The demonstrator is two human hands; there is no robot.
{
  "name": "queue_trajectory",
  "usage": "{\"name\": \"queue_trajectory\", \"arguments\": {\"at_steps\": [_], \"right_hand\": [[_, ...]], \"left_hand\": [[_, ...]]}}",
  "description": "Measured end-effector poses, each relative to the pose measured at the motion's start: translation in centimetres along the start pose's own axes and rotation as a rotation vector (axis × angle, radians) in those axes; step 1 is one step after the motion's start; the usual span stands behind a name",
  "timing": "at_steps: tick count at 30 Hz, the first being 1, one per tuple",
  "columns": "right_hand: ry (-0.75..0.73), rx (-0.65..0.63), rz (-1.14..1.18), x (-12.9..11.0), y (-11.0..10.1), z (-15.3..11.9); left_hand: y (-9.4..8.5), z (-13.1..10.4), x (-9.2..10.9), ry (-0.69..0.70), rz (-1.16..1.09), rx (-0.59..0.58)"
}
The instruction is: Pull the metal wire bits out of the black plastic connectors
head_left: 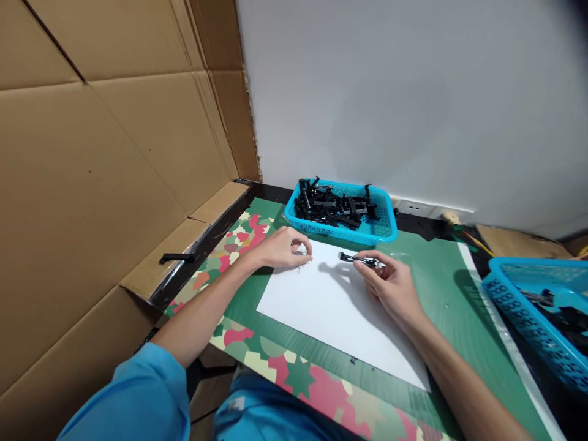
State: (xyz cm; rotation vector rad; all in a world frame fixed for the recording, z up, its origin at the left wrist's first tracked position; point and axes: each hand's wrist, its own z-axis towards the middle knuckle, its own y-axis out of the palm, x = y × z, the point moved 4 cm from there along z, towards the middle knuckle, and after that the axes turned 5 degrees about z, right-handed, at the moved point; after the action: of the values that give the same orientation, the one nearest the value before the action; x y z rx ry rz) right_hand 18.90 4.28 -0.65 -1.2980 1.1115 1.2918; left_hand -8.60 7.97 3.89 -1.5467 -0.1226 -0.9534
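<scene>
My right hand (390,282) grips a slim black plastic part with silvery bits (357,260) between thumb and fingers, held just above a white sheet of paper (331,306). At the sheet's upper left edge, my left hand (287,248) has thumb and forefinger pinched together. Beside its fingertips lies a small heap of tiny metallic pieces (302,251), partly hidden by the hand. Whatever sits in that pinch is too small to name.
A blue basket (340,234) full of black parts stands at the back. Another blue basket (519,306) with black parts is at the right. One black part (177,258) lies on the cardboard edge at left. A power strip (416,208) runs along the wall.
</scene>
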Motion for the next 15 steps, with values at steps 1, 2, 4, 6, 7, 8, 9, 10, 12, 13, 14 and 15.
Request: {"name": "queue_trajectory", "arguments": {"at_steps": [1, 2, 4, 6, 7, 8, 9, 10, 12, 13, 14, 15], "right_hand": [[-0.002, -0.002, -0.017, -0.1, 0.0, 0.0], [-0.003, -0.004, -0.034, -0.2, 0.1, 0.0], [-0.004, -0.002, -0.057, -0.3, 0.1, -0.1], [-0.001, 0.000, -0.065, -0.4, 0.1, -0.1], [0.001, -0.002, -0.071, -0.5, 0.2, -0.1], [0.001, -0.005, -0.082, -0.6, 0.2, -0.2], [-0.001, -0.008, -0.099, -0.7, 0.3, -0.2], [-0.004, -0.011, -0.115, -0.9, 0.3, -0.2], [-0.013, -0.016, -0.143, -1.1, 0.4, -0.2], [-0.018, -0.017, -0.154, -1.1, 0.4, -0.2], [-0.023, -0.020, -0.160, -1.1, 0.4, -0.2], [-0.027, -0.025, -0.164, -1.1, 0.4, -0.2]], "left_hand": [[0.2, -0.1, 0.1, 0.001, 0.010, -0.013], [0.4, -0.1, 0.2, 0.002, 0.020, -0.025], [0.8, -0.1, 0.2, 0.001, 0.032, -0.038], [1.0, 0.0, 0.1, -0.007, 0.038, -0.037], [1.0, 0.1, 0.0, -0.012, 0.041, -0.035], [1.1, 0.1, -0.1, -0.017, 0.043, -0.034], [1.1, 0.1, -0.2, -0.021, 0.045, -0.034], [1.2, 0.2, -0.3, -0.024, 0.045, -0.036], [1.3, 0.2, -0.4, -0.027, 0.042, -0.042], [1.4, 0.2, -0.4, -0.028, 0.038, -0.044], [1.4, 0.2, -0.4, -0.028, 0.032, -0.048], [1.5, 0.2, -0.4, -0.028, 0.022, -0.053]]}}
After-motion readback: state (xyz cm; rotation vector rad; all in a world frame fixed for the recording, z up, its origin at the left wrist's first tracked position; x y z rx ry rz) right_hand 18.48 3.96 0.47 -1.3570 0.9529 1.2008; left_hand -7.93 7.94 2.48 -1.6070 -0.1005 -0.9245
